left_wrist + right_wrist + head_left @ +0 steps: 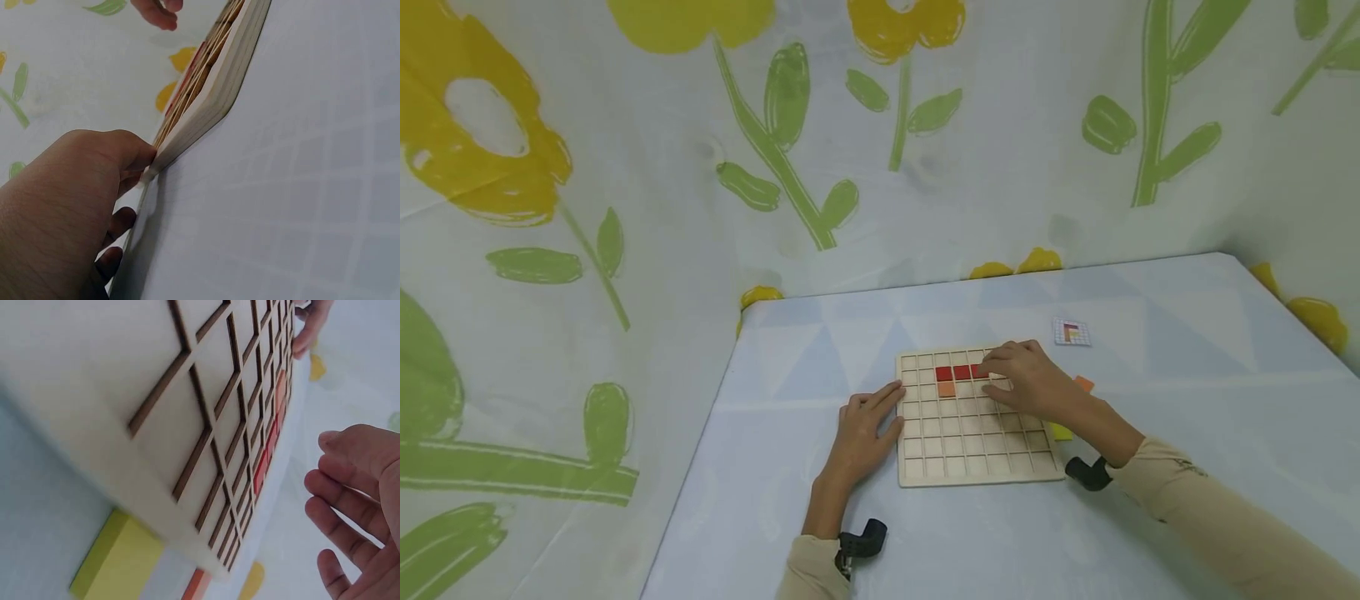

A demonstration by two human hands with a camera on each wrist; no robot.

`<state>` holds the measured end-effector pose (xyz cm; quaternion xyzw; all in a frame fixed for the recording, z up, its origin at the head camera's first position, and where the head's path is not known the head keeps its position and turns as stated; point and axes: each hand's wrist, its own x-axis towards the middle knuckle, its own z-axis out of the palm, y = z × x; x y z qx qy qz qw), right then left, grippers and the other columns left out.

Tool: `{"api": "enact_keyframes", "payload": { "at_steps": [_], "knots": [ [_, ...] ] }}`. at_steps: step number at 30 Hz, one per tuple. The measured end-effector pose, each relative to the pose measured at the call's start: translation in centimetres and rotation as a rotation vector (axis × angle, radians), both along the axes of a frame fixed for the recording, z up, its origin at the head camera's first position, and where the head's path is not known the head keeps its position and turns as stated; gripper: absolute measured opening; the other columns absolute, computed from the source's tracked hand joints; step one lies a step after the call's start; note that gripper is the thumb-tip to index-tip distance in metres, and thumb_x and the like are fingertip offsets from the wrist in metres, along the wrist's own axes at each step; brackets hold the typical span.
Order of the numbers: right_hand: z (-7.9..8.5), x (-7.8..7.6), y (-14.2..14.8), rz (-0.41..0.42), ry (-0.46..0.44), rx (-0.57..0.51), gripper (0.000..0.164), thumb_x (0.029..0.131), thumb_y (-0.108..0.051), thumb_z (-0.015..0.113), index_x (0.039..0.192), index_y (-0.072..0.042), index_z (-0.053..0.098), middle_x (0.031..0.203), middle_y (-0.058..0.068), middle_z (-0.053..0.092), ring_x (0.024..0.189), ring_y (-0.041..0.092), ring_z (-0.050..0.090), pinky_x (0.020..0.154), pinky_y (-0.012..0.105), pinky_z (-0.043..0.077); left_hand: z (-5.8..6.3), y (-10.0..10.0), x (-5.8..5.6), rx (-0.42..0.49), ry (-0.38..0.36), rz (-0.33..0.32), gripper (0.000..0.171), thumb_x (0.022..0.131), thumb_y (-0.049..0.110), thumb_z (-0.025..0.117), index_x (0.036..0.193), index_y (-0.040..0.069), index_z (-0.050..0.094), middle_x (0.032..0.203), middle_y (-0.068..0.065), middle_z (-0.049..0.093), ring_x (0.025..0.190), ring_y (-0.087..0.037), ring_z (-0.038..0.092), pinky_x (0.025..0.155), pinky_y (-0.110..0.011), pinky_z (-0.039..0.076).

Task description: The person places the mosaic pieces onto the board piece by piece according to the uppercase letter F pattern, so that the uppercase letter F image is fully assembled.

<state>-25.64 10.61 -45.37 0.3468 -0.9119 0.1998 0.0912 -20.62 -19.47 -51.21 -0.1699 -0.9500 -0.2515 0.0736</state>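
A wooden grid board (975, 477) lies flat on the table. Red tiles (962, 372) fill a row of cells near its far side, the rightmost partly behind my right hand. One orange tile (946, 389) sits below the leftmost red one. My left hand (859, 437) touches the board's left edge, its fingers extended; up close, the thumb (134, 150) rests at the rim. Over the upper right of the board hovers my right hand (1030, 379). In the right wrist view its fingers (340, 487) are loosely bent and apart, with nothing between them.
A small pattern card (1071, 332) lies beyond the board at the back right. To the board's right are a yellow block (1062, 432) against its edge and an orange piece (1083, 383) partly behind my right hand. Flower-printed cloth (940, 200) hangs behind the table.
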Motion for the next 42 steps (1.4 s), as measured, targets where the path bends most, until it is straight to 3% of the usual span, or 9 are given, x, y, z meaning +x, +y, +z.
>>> {"api": "enact_keyframes", "payload": {
  "at_steps": [13, 22, 27, 35, 42],
  "knots": [
    [0.0, 1.6, 5.5, -0.123, -0.019, -0.021, 0.023, 0.084, -0.012, 0.081, 0.105, -0.006, 0.075, 0.110, 0.009, 0.070, 0.111, 0.033, 0.059, 0.092, 0.056, 0.037, -0.3, 0.0, -0.1, 0.005, 0.018, 0.006, 0.047, 0.100, 0.030, 0.058, 0.145, 0.021, 0.055, 0.153, 0.012, 0.045, 0.118, -0.019, 0.048, 0.097, -0.045, 0.035],
    [-1.0, 1.9, 9.1, -0.237, -0.017, 0.007, 0.023, 0.082, -0.011, 0.080, 0.104, -0.006, 0.074, 0.110, 0.012, 0.070, 0.113, 0.036, 0.057, 0.089, 0.059, 0.037, -0.6, 0.1, -0.2, 0.011, 0.003, -0.008, 0.047, 0.100, 0.030, 0.057, 0.146, 0.021, 0.054, 0.153, 0.010, 0.045, 0.119, -0.019, 0.047, 0.097, -0.046, 0.035],
    [-1.2, 1.8, 10.2, -0.252, 0.021, -0.023, 0.023, 0.081, -0.010, 0.079, 0.102, -0.003, 0.075, 0.108, 0.013, 0.071, 0.109, 0.036, 0.059, 0.087, 0.061, 0.036, -0.5, 0.0, -0.3, 0.017, 0.011, -0.001, 0.047, 0.100, 0.030, 0.058, 0.146, 0.021, 0.055, 0.153, 0.011, 0.045, 0.118, -0.019, 0.048, 0.098, -0.047, 0.035],
    [-2.0, 1.7, 11.1, -0.354, -0.046, 0.079, 0.022, 0.083, -0.017, 0.079, 0.100, -0.005, 0.075, 0.105, 0.015, 0.070, 0.103, 0.037, 0.061, 0.088, 0.064, 0.037, -0.4, -0.1, -0.4, 0.013, 0.022, 0.002, 0.047, 0.099, 0.030, 0.058, 0.145, 0.020, 0.055, 0.152, 0.009, 0.046, 0.118, -0.019, 0.048, 0.098, -0.047, 0.036],
    [-2.5, 1.8, 11.7, -0.348, -0.053, 0.093, 0.020, 0.081, -0.015, 0.082, 0.098, -0.006, 0.076, 0.101, 0.012, 0.072, 0.101, 0.034, 0.063, 0.087, 0.064, 0.038, -0.7, 0.0, -0.4, 0.020, 0.026, -0.001, 0.047, 0.099, 0.029, 0.059, 0.145, 0.020, 0.056, 0.152, 0.009, 0.047, 0.119, -0.019, 0.049, 0.098, -0.046, 0.036]
  ]
}}
